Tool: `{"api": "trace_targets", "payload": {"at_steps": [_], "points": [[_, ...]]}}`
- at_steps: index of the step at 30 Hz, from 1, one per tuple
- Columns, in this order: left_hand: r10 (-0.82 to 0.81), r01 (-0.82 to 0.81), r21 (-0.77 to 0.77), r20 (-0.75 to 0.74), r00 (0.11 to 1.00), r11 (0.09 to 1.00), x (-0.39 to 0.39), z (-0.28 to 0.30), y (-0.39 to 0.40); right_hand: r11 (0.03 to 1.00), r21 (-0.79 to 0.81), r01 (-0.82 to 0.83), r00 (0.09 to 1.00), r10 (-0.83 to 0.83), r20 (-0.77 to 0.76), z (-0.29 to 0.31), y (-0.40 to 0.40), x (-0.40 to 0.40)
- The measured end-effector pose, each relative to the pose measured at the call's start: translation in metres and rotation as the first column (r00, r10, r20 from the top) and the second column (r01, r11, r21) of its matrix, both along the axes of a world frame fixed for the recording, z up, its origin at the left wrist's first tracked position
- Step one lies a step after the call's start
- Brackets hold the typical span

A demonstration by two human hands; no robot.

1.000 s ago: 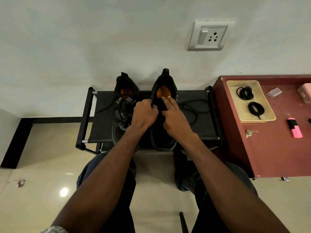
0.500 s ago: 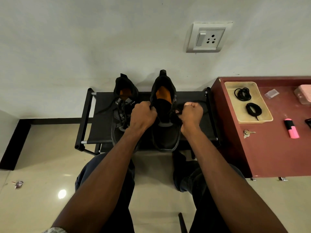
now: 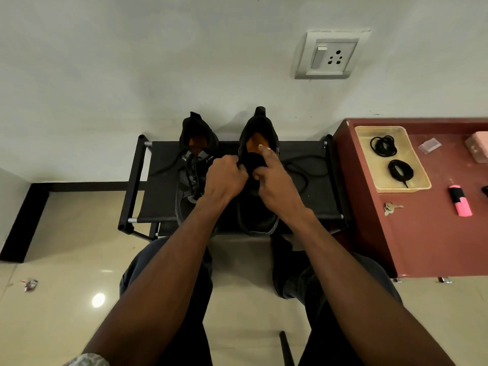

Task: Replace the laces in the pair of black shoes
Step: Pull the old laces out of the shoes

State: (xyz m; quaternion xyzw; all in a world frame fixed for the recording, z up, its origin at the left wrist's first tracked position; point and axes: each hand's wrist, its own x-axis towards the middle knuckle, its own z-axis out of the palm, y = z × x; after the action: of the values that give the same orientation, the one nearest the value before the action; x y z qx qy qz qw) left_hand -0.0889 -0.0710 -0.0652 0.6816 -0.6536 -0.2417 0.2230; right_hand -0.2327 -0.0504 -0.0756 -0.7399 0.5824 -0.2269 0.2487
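Note:
Two black shoes with orange insoles stand on a black fabric rack (image 3: 315,204), heels toward the wall. The left shoe (image 3: 196,154) is laced, its lace ends trailing left. The right shoe (image 3: 260,212) is under both hands. My left hand (image 3: 224,180) is a fist gripping that shoe's left eyelet edge. My right hand (image 3: 272,175) pinches at the eyelets by the tongue, index finger stretched over the opening. A loose black lace (image 3: 301,171) runs from the shoe across the rack to the right. Two coiled black laces (image 3: 384,146) (image 3: 400,170) lie in a beige tray (image 3: 420,178).
A maroon table (image 3: 422,239) stands right of the rack and carries the tray, keys (image 3: 392,207), a pink highlighter (image 3: 460,204), a small clear packet (image 3: 429,145) and a pink box (image 3: 478,147). A wall socket (image 3: 331,56) sits above. My knees are below the rack; a wrapper (image 3: 30,284) lies on the tiled floor.
My right hand, which had pulled out to the right as a fist with the lace, has come back to the right shoe's eyelets. The left hand has kept its grip.

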Motion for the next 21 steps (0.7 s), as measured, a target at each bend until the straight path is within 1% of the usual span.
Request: {"api": "trace_targets", "payload": {"at_steps": [1, 2, 3, 4, 5, 6, 7, 8, 9, 10, 11, 12, 13, 14, 15, 16, 17, 18, 19, 20, 21], "points": [[-0.005, 0.005, -0.002, 0.008, 1.0, 1.0, 0.0, 0.001, 0.0, 0.996, -0.022, 0.089, 0.991, -0.086, 0.104, 0.003, -0.001, -0.002], [-0.01, 0.01, 0.0, 0.013, 1.0, 1.0, 0.0, 0.002, 0.0, 0.977, -0.07, 0.203, 0.963, -0.186, 0.196, 0.007, -0.004, -0.005], [-0.013, 0.013, 0.005, 0.019, 1.0, 1.0, -0.001, 0.003, 0.0, 0.938, -0.105, 0.329, 0.91, -0.286, 0.3, 0.01, -0.008, -0.009], [-0.012, 0.012, 0.009, 0.026, 1.0, 1.0, -0.001, 0.004, 0.001, 0.878, -0.106, 0.467, 0.82, -0.385, 0.423, 0.013, -0.014, -0.014], [-0.01, 0.009, 0.01, 0.03, 0.999, 1.0, 0.0, 0.005, 0.002, 0.801, -0.05, 0.596, 0.681, -0.472, 0.56, 0.016, -0.02, -0.019], [-0.006, 0.006, 0.01, 0.027, 1.0, 1.0, 0.0, 0.005, 0.003, 0.713, 0.046, 0.7, 0.517, -0.55, 0.656, 0.017, -0.026, -0.025], [-0.003, 0.003, 0.012, 0.022, 1.0, 1.0, 0.0, 0.004, 0.003, 0.621, 0.149, 0.769, 0.357, -0.612, 0.706, 0.018, -0.031, -0.031], [-0.001, 0.001, 0.012, 0.018, 1.0, 1.0, 0.0, 0.004, 0.004, 0.554, 0.215, 0.804, 0.27, -0.664, 0.697, 0.018, -0.035, -0.037], [0.0, 0.0, 0.011, 0.018, 1.0, 1.0, 0.0, 0.003, 0.004, 0.531, 0.237, 0.813, 0.263, -0.7, 0.664, 0.019, -0.036, -0.041], [0.003, -0.003, 0.009, 0.017, 1.0, 1.0, 0.0, 0.003, 0.004, 0.554, 0.203, 0.808, 0.343, -0.721, 0.602, 0.02, -0.035, -0.044], [0.007, -0.007, 0.005, 0.012, 1.0, 1.0, 0.0, 0.003, 0.004, 0.613, 0.133, 0.779, 0.464, -0.706, 0.535, 0.02, -0.033, -0.045], [0.01, -0.01, 0.001, 0.002, 1.0, 1.0, 0.0, 0.003, 0.004, 0.695, 0.021, 0.718, 0.61, -0.644, 0.461, 0.022, -0.03, -0.044], [0.013, -0.013, -0.003, -0.006, 1.0, 1.0, -0.001, 0.003, 0.004, 0.777, -0.108, 0.62, 0.748, -0.543, 0.382, 0.023, -0.027, -0.041], [0.015, -0.015, -0.005, -0.01, 1.0, 1.0, -0.001, 0.004, 0.004, 0.85, -0.203, 0.486, 0.861, -0.424, 0.281, 0.023, -0.024, -0.035], [0.017, -0.017, -0.005, -0.011, 1.0, 1.0, -0.001, 0.005, 0.003, 0.914, -0.238, 0.328, 0.942, -0.298, 0.153, 0.022, -0.019, -0.028], [0.021, -0.021, -0.005, -0.013, 1.0, 1.0, -0.002, 0.006, 0.003, 0.962, -0.214, 0.169, 0.985, -0.173, 0.003, 0.02, -0.013, -0.019], [0.026, -0.026, -0.005, -0.015, 1.0, 1.0, -0.002, 0.006, 0.002, 0.986, -0.167, 0.03, 0.984, -0.058, -0.166, 0.018, -0.007, -0.01], [0.031, -0.031, -0.003, -0.016, 0.999, 1.0, -0.002, 0.007, 0.002, 0.99, -0.121, -0.069, 0.948, 0.027, -0.316, 0.014, -0.002, -0.003], [0.035, -0.035, -0.002, -0.015, 0.999, 0.999, -0.002, 0.007, 0.002, 0.988, -0.081, -0.129, 0.904, 0.083, -0.42, 0.01, 0.001, 0.001], [0.037, -0.037, 0.0, -0.01, 0.999, 0.999, -0.002, 0.007, 0.002, 0.987, -0.049, -0.15, 0.883, 0.112, -0.456, 0.007, 0.002, 0.002], [0.039, -0.039, 0.004, -0.001, 0.999, 0.999, -0.002, 0.006, 0.002, 0.988, -0.032, -0.15, 0.89, 0.121, -0.44, 0.005, 0.002, 0.002]]}}
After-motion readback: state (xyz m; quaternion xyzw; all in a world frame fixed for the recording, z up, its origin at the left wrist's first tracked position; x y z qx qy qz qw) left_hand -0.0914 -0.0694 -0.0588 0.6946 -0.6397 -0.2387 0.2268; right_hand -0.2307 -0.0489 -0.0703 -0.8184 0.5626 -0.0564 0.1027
